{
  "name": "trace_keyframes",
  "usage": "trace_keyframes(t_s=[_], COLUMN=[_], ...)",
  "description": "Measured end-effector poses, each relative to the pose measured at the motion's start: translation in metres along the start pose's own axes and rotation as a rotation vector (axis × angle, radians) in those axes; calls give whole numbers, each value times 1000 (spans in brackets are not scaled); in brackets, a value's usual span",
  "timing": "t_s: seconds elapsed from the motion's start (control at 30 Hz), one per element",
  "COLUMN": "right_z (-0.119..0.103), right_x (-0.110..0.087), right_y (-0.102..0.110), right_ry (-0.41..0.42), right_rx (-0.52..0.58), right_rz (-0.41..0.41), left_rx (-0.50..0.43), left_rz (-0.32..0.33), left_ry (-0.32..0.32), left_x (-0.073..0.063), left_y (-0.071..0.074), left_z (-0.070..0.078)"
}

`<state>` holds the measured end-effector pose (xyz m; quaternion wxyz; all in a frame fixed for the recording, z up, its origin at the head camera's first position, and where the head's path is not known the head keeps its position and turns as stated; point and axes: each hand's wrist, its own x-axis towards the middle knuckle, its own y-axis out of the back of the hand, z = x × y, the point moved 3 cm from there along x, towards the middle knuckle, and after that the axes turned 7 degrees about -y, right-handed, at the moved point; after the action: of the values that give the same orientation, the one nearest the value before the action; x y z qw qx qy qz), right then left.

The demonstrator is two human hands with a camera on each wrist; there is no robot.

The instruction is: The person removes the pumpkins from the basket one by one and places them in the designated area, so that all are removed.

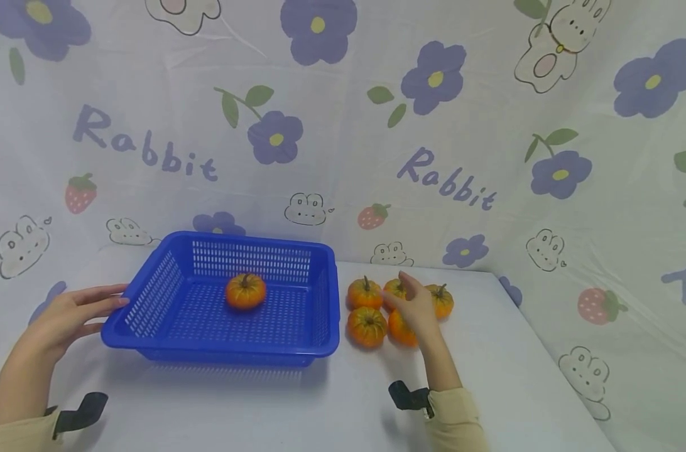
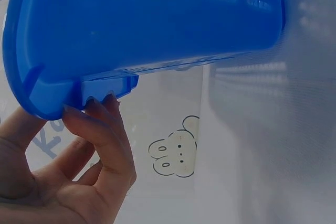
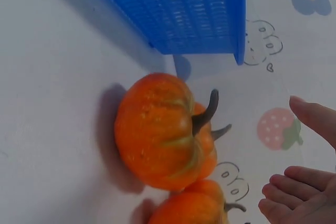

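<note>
A blue plastic basket (image 1: pixel 218 344) with slotted walls stands on the white table. Inside it sits one small orange pumpkin (image 1: pixel 245 292). My left hand (image 1: pixel 66 319) holds the basket's left rim; in the left wrist view its fingertips (image 2: pixel 76 118) curl against the edge. To the basket's right, several more pumpkins are grouped, among them a front one (image 1: pixel 367 328) and a back one (image 1: pixel 364 293). Over this group hovers my right hand (image 1: pixel 415 306), thumb and fingers spread with nothing between them. It partly covers the pumpkins behind it. Dark stems stand up on the pumpkins (image 3: pixel 157 132).
A white cloth (image 1: pixel 343 157) printed with purple flowers, rabbits and strawberries hangs behind and beside the table (image 1: pixel 343 408). The table's right edge runs diagonally past the pumpkins. A black wrist mount (image 1: pixel 408 397) sits at each sleeve.
</note>
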<state>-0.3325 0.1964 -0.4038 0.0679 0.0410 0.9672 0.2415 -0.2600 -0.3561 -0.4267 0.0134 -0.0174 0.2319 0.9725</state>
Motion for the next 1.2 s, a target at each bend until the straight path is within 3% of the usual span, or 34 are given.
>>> trace_keyframes(t_s=[0.3,0.73,1.2], right_z=[-18,-34,-56], right_x=[-4,-8,-10], right_y=[-19,-42,-74], right_ry=[51,76,123], right_rx=[33,94,5], right_rz=[-36,-65,-77], left_rx=[-51,7,-5], left_rz=[-6,-1,-1], left_ry=[-16,-19,-25], left_x=[0,-1,2], left_y=[1,0,0], left_z=[-5,-1,-4])
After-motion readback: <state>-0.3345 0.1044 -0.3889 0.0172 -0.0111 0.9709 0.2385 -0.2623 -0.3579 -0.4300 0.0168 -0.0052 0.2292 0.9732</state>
